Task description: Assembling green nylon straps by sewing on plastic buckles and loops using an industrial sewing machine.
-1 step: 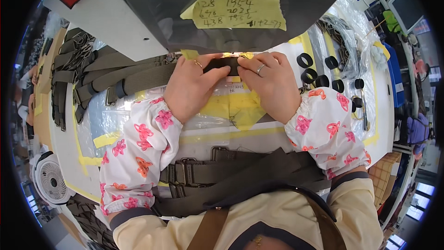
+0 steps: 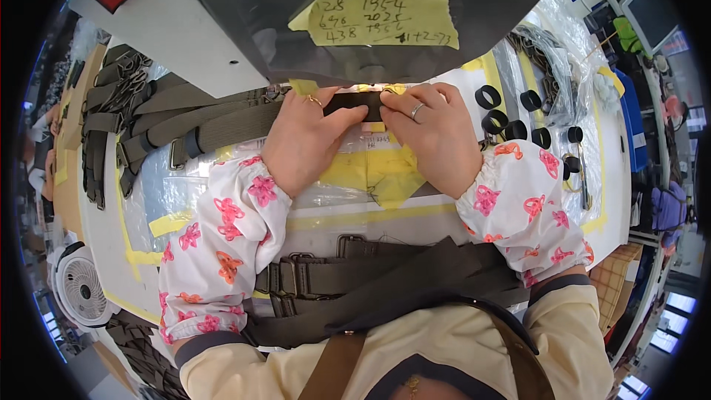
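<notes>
Under the head of a dark grey machine (image 2: pixel 370 59), a dark webbing strap (image 2: pixel 353 106) lies crosswise between my hands. My left hand (image 2: pixel 300 137), with a ring on it, presses its thumb and fingers on the strap left of the lit spot. Just right of it, my right hand (image 2: pixel 441 137) pinches the strap's end, its fingertips partly hidden by the machine. The two thumbs are close together. From my left hand an olive-brown webbing length (image 2: pixel 235 127) runs left, with a metal buckle (image 2: pixel 178 154) beside it.
Black rings (image 2: pixel 495 121) lie at the right, beside a metal tool (image 2: pixel 585 184). Bundled straps (image 2: pixel 118 104) are heaped at the left. Straps with buckles (image 2: pixel 326 278) lie across the near edge, against me. A white fan (image 2: pixel 83 289) stands at the lower left. Yellow tape (image 2: pixel 170 224) marks the table.
</notes>
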A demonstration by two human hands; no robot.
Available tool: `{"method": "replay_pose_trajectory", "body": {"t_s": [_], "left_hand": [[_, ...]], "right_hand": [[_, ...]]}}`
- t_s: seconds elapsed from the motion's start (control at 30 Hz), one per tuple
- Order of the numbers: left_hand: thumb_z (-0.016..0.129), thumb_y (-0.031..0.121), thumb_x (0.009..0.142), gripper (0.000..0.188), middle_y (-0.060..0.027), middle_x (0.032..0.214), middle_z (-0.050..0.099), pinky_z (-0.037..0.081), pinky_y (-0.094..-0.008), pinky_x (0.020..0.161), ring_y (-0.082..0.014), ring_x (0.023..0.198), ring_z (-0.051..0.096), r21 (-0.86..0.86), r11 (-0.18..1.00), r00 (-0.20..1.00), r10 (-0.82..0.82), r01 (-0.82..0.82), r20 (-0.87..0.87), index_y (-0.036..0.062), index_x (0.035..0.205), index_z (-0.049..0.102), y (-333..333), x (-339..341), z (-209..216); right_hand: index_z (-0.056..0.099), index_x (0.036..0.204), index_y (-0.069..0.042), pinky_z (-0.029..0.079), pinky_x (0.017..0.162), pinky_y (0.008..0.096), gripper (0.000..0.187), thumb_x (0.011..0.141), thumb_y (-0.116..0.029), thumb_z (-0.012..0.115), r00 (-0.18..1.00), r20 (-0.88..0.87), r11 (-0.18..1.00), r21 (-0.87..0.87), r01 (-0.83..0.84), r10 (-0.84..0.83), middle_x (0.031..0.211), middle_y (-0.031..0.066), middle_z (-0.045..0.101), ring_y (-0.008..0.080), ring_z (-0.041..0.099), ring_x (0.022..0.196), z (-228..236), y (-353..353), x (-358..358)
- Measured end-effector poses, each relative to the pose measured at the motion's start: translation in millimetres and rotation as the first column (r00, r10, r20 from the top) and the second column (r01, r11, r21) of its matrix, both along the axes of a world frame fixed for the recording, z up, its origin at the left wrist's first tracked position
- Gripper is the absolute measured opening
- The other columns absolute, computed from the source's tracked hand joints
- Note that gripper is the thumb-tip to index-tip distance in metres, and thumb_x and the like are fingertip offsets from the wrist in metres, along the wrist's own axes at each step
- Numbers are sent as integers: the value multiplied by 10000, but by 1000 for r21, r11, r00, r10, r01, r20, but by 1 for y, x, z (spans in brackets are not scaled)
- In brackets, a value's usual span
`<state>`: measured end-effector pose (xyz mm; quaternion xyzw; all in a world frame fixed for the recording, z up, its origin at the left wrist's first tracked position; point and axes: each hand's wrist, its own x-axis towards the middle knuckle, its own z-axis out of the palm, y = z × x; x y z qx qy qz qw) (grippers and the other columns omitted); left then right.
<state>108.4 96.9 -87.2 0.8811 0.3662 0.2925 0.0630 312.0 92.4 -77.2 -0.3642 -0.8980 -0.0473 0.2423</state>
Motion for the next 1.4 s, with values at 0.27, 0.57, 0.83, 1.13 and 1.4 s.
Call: {"method": "replay_pose_trajectory", "body": {"t_s": [0.27, 0.57, 0.83, 1.13, 1.4], "left_hand": [[601, 34, 735, 235, -71, 1092, 607, 478, -343, 743, -249, 934, 597, -66, 998, 999, 17, -15, 31, 84, 960, 652, 5, -7, -3], [566, 61, 742, 298, 21, 1139, 594, 367, -304, 745, -134, 920, 576, 24, 999, 997, 40, -38, -60, 160, 1011, 646, 6, -13, -15], [572, 77, 740, 311, -1, 961, 629, 438, -345, 666, -200, 770, 601, 25, 999, 998, 42, -40, -57, 188, 1026, 622, 17, -17, -12], [596, 213, 775, 367, -89, 599, 536, 465, -392, 519, -297, 545, 565, -70, 989, 945, 104, -132, -310, 328, 1123, 575, 26, -17, 4], [542, 238, 828, 257, -91, 691, 595, 480, -372, 575, -272, 622, 601, -6, 995, 993, 101, -102, -53, 264, 1071, 622, 31, -20, -20]], "right_hand": [[629, 925, -52, 354, 906, 429, 254, 677, -87, 588, 996, 92, 1000, 11, 8, -9, 1046, 31, 613, 192, 537, 951, 9, 2, -4], [615, 1001, -32, 324, 924, 462, 387, 616, 2, 620, 986, 160, 997, -71, -33, 44, 1114, 44, 600, 221, 534, 1004, 18, 1, -1], [633, 997, -35, 336, 890, 426, 392, 615, 39, 585, 989, 140, 998, -45, -41, 47, 965, 72, 651, 222, 590, 868, 19, 12, -2], [631, 1008, -15, 388, 822, 377, 431, 585, 52, 578, 992, 103, 991, -113, -65, 77, 900, 135, 655, 289, 604, 805, 18, 27, 2], [640, 1006, -87, 281, 954, 471, 345, 663, -56, 625, 994, 108, 988, -149, 35, -19, 901, 45, 643, 199, 552, 955, 7, 24, 1]]}}
